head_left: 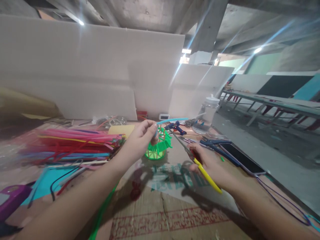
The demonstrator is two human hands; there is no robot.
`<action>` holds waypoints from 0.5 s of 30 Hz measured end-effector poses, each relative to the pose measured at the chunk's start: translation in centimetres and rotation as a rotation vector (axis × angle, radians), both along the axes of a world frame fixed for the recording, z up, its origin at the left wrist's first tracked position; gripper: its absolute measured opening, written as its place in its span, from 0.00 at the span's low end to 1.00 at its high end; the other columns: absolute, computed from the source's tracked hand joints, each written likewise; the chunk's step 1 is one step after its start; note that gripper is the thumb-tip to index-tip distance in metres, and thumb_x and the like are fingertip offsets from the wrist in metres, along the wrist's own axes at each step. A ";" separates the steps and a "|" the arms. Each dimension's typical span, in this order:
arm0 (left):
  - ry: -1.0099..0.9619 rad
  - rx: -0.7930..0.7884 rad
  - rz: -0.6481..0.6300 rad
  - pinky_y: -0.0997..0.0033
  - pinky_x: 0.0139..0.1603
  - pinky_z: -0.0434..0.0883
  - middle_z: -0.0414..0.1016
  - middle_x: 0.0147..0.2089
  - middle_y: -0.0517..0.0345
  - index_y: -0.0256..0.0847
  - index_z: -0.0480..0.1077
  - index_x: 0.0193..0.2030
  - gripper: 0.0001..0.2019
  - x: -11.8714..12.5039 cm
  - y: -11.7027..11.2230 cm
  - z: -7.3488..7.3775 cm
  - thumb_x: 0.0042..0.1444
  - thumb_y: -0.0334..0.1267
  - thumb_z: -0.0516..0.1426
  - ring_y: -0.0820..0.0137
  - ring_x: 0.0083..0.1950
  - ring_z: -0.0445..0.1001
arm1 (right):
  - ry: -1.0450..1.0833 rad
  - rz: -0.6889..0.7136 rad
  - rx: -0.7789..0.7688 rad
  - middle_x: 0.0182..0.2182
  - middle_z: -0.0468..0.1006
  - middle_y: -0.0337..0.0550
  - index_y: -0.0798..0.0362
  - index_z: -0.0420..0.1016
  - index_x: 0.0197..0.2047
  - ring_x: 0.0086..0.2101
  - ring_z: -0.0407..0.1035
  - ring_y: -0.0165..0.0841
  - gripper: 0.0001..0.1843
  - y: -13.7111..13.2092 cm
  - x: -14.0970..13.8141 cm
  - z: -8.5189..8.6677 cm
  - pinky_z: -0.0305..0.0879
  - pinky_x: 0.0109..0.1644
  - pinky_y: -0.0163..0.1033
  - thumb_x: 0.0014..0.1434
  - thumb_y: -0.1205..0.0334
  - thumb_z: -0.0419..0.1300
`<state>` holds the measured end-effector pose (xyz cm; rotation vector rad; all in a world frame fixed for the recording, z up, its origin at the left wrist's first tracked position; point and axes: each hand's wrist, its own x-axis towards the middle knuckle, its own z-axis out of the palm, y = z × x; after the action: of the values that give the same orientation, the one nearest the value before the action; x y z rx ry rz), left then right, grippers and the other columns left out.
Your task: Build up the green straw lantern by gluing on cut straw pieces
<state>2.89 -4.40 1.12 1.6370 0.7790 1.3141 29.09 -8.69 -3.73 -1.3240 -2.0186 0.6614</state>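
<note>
My left hand (146, 131) is closed, its thumb and fingers pinching a light blue pipe cleaner (175, 119) that sticks out to the right. Just beyond and below that hand stands a small bright green basket-like piece (155, 154) with brown uprights and a fringed upper part; my fingers hide some of it. My right hand (200, 158) is wrapped around yellow-handled scissors (207, 175). Their long metal blades point up and left, toward the green piece, apart from the blue pipe cleaner.
Bundled pink, red and blue pipe cleaners (80, 141) lie at left, above a purple tool (15, 200). A blue glue gun (178, 127) is behind the green piece. Pliers (220, 150), a phone (241, 158) and a clear jug (210, 111) occupy the right side.
</note>
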 end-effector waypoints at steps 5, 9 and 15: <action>0.039 -0.006 -0.072 0.75 0.29 0.62 0.63 0.27 0.66 0.41 0.64 0.36 0.13 1.2 -0.4 -1.3 0.67 0.47 0.54 0.75 0.27 0.62 | 0.151 0.110 -0.034 0.37 0.65 0.39 0.49 0.64 0.54 0.34 0.60 0.33 0.30 -0.1 -0.9 -1.9 0.65 0.39 0.40 0.60 0.36 0.61; 0.118 0.006 -0.081 0.74 0.29 0.62 0.65 0.27 0.65 0.41 0.66 0.39 0.11 1.7 -0.7 -2.2 0.68 0.46 0.53 0.73 0.28 0.65 | 0.202 0.140 -0.040 0.40 0.65 0.41 0.48 0.62 0.54 0.38 0.62 0.35 0.30 -0.1 -1.5 -2.9 0.67 0.44 0.42 0.62 0.33 0.57; 0.227 0.059 -0.001 0.72 0.31 0.64 0.69 0.31 0.61 0.41 0.69 0.39 0.09 1.8 -1.1 -2.4 0.66 0.44 0.55 0.71 0.31 0.68 | 0.226 0.150 -0.055 0.37 0.64 0.39 0.47 0.63 0.53 0.34 0.59 0.32 0.30 -0.6 -2.1 -2.2 0.64 0.38 0.39 0.61 0.32 0.57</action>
<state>4.66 -5.55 -1.23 1.8555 0.8799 1.1735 26.97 -9.27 -5.90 -1.0819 -1.9392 0.8994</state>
